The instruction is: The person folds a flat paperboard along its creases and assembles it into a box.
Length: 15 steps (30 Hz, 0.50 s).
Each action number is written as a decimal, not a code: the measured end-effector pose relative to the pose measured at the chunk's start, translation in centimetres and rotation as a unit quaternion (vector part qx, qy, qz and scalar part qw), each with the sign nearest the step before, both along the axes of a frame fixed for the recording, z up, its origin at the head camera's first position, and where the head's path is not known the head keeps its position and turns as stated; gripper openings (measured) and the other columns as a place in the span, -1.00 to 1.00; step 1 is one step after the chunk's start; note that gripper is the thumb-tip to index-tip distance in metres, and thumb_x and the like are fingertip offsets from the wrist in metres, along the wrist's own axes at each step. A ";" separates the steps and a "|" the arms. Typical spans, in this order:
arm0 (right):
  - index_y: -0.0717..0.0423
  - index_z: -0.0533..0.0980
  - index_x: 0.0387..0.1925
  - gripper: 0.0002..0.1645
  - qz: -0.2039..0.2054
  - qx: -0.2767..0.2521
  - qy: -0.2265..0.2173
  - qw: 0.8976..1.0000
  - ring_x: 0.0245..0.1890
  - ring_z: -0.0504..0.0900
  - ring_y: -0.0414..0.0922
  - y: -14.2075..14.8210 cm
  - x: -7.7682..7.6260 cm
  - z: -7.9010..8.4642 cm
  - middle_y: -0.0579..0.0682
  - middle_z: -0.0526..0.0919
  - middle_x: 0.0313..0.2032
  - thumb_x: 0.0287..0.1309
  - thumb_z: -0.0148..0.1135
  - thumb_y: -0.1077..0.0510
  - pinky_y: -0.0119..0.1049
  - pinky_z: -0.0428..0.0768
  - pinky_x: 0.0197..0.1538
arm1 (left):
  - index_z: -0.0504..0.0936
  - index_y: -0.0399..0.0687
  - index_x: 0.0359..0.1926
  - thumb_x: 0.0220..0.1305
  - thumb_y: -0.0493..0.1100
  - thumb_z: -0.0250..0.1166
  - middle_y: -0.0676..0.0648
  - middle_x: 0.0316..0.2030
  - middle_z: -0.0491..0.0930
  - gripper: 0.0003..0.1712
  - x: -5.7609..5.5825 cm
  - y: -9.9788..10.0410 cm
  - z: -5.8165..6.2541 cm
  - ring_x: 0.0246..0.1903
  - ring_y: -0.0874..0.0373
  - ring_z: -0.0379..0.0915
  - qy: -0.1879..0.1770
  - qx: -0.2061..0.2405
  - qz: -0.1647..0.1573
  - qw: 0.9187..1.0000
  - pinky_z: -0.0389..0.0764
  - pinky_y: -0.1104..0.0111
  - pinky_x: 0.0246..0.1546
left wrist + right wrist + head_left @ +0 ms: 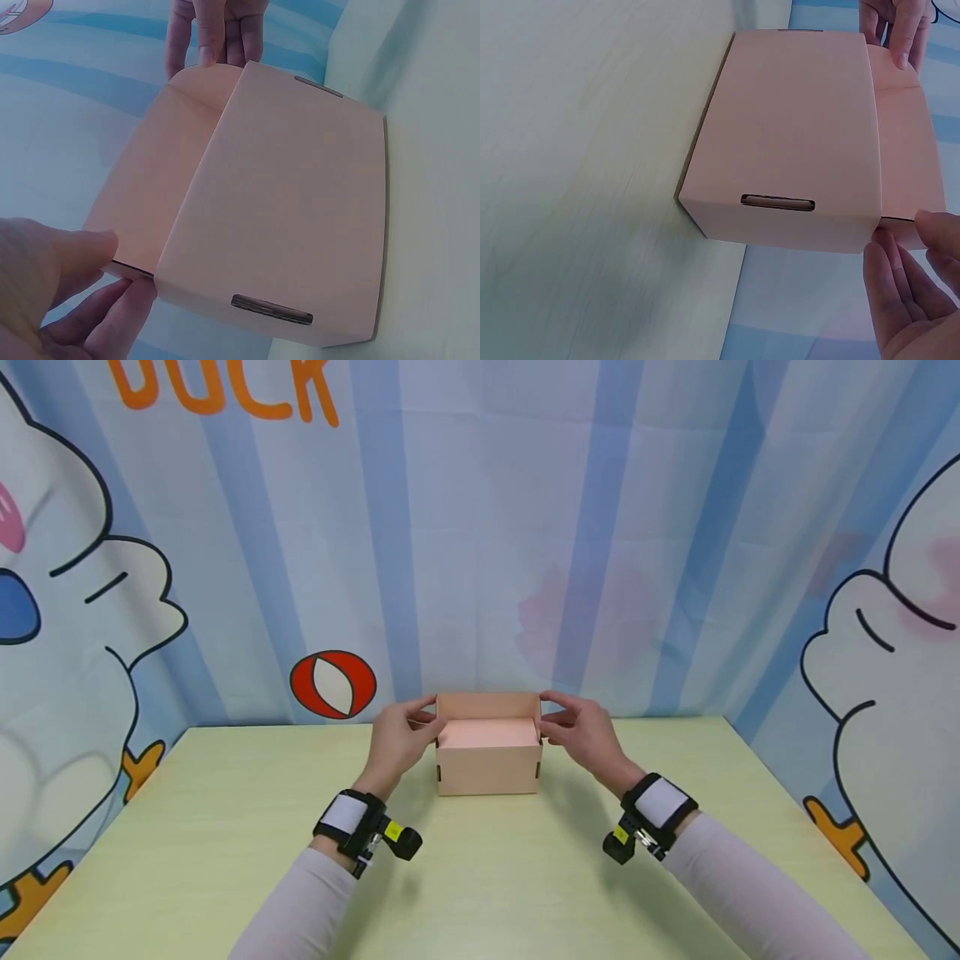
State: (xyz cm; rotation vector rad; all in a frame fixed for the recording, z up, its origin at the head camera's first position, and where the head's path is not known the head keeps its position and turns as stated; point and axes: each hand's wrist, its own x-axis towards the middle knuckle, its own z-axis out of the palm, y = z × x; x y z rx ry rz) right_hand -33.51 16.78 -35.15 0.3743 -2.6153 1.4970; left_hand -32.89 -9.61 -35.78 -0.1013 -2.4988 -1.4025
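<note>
A small pinkish cardboard box (pixel 487 772) stands at the back of the table, front panel facing me. Its lid (pixel 487 705) is tilted up at the rear. At the box's left side, my left hand (pixel 399 739) pinches the lid's side flap, thumb on top and fingers underneath. My right hand (pixel 588 739) pinches the flap at the opposite end in the same way. In the left wrist view, dark-edged slots (pixel 271 309) show near the front panel's side edges. The box's interior is hidden from all views.
The pale yellow table (pixel 480 877) ends just behind the box. A blue striped curtain (pixel 480 527) with cartoon prints hangs behind it and along both sides. Each wrist wears a black strap (pixel 352 818) with a small camera.
</note>
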 end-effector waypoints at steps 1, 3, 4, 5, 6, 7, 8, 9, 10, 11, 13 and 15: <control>0.00 0.35 0.21 -0.41 0.001 -0.002 0.001 1.000 -0.22 0.65 -0.07 0.0 0.0 0.0 0.12 0.64 -0.15 0.10 0.23 0.19 -0.19 0.61 -0.21 | 0.50 0.10 0.13 0.11 -0.09 0.31 -0.04 -0.30 0.61 -0.49 0.1 -0.1 0.0 -0.39 0.14 0.54 -0.001 0.002 -0.002 1.000 0.58 0.37 -0.44; 0.01 0.39 0.17 -0.43 0.004 -0.009 0.005 1.000 -0.19 0.64 -0.05 0.0 0.1 -0.1 0.13 0.62 -0.12 0.08 0.24 0.24 -0.18 0.61 -0.20 | 0.51 0.10 0.13 0.09 -0.11 0.33 -0.04 -0.30 0.60 -0.48 0.1 -0.1 0.0 -0.36 0.14 0.54 -0.005 0.010 -0.008 1.000 0.59 0.37 -0.42; 0.01 0.40 0.15 -0.44 0.006 -0.008 0.008 1.000 -0.18 0.63 -0.04 0.1 0.1 -0.2 0.12 0.61 -0.10 0.07 0.25 0.25 -0.19 0.61 -0.20 | 0.51 0.09 0.12 0.08 -0.13 0.34 -0.04 -0.30 0.60 -0.48 0.2 -0.2 -0.1 -0.35 0.13 0.54 -0.007 0.014 -0.011 1.000 0.59 0.37 -0.42; 0.02 0.42 0.13 -0.46 0.008 -0.009 0.012 1.000 -0.17 0.63 -0.04 0.1 0.1 -0.3 0.12 0.60 -0.07 0.06 0.25 0.27 -0.20 0.61 -0.20 | 0.51 0.09 0.13 0.07 -0.14 0.34 -0.04 -0.29 0.60 -0.47 0.3 -0.2 -0.1 -0.33 0.13 0.53 -0.008 0.018 -0.015 1.000 0.59 0.37 -0.41; 0.03 0.43 0.10 -0.47 0.010 -0.007 0.018 1.000 -0.16 0.63 -0.04 0.1 0.1 -0.4 0.11 0.58 -0.04 0.05 0.25 0.29 -0.22 0.61 -0.20 | 0.51 0.09 0.12 0.07 -0.16 0.35 -0.04 -0.29 0.59 -0.47 0.3 -0.3 -0.2 -0.32 0.12 0.53 -0.009 0.022 -0.018 1.000 0.59 0.37 -0.40; 0.03 0.43 0.08 -0.48 0.012 -0.003 0.025 1.000 -0.16 0.63 -0.04 0.1 0.1 -0.5 0.09 0.56 -0.01 0.04 0.26 0.30 -0.23 0.61 -0.20 | 0.51 0.09 0.12 0.06 -0.17 0.35 -0.03 -0.29 0.59 -0.46 0.3 -0.3 -0.2 -0.31 0.12 0.53 -0.010 0.024 -0.020 0.999 0.59 0.38 -0.39; 0.04 0.44 0.07 -0.50 0.015 0.001 0.032 0.999 -0.16 0.62 -0.04 0.1 0.0 -0.6 0.08 0.55 0.01 0.03 0.26 0.30 -0.24 0.60 -0.19 | 0.51 0.10 0.12 0.06 -0.17 0.36 -0.03 -0.29 0.59 -0.46 0.3 -0.3 -0.3 -0.30 0.12 0.52 -0.012 0.025 -0.021 0.999 0.59 0.38 -0.38; 0.04 0.44 0.05 -0.51 0.019 0.006 0.041 0.999 -0.15 0.62 -0.04 0.2 0.0 -0.7 0.08 0.54 0.02 0.03 0.26 0.30 -0.24 0.60 -0.18 | 0.51 0.11 0.12 0.05 -0.17 0.36 -0.02 -0.29 0.58 -0.46 0.3 -0.3 -0.3 -0.29 0.11 0.51 -0.013 0.025 -0.021 0.999 0.59 0.38 -0.38; 0.05 0.43 0.04 -0.52 0.022 0.015 0.051 0.998 -0.15 0.62 -0.04 0.2 0.0 -0.7 0.07 0.54 0.03 0.03 0.27 0.30 -0.24 0.60 -0.18 | 0.51 0.11 0.12 0.05 -0.17 0.36 -0.01 -0.28 0.58 -0.46 0.3 -0.4 -0.4 -0.28 0.11 0.50 -0.013 0.025 -0.022 0.999 0.59 0.37 -0.37; 0.05 0.42 0.02 -0.53 0.024 0.020 0.060 0.998 -0.14 0.61 -0.04 0.2 0.0 -0.8 0.06 0.54 0.03 0.02 0.27 0.31 -0.23 0.60 -0.17 | 0.52 0.12 0.12 0.04 -0.17 0.37 -0.01 -0.27 0.58 -0.45 0.2 -0.4 -0.5 -0.26 0.11 0.50 -0.014 0.024 -0.022 0.999 0.59 0.37 -0.36; 0.06 0.41 0.02 -0.52 0.029 0.031 0.079 0.996 -0.12 0.60 -0.02 0.3 0.0 -0.9 0.06 0.54 0.02 0.02 0.28 0.31 -0.21 0.60 -0.17 | 0.52 0.11 0.11 0.03 -0.18 0.38 -0.01 -0.25 0.58 -0.45 0.2 -0.4 -0.7 -0.22 0.10 0.49 -0.013 0.023 -0.025 0.999 0.60 0.35 -0.34; 0.02 0.40 0.08 -0.47 0.036 0.045 0.095 0.994 -0.10 0.59 -0.01 0.4 0.1 -1.0 0.06 0.53 0.02 0.03 0.27 0.30 -0.19 0.59 -0.16 | 0.53 0.10 0.09 0.02 -0.18 0.39 0.00 -0.23 0.58 -0.46 0.2 -0.4 -0.9 -0.18 0.10 0.49 -0.011 0.022 -0.028 0.999 0.60 0.34 -0.31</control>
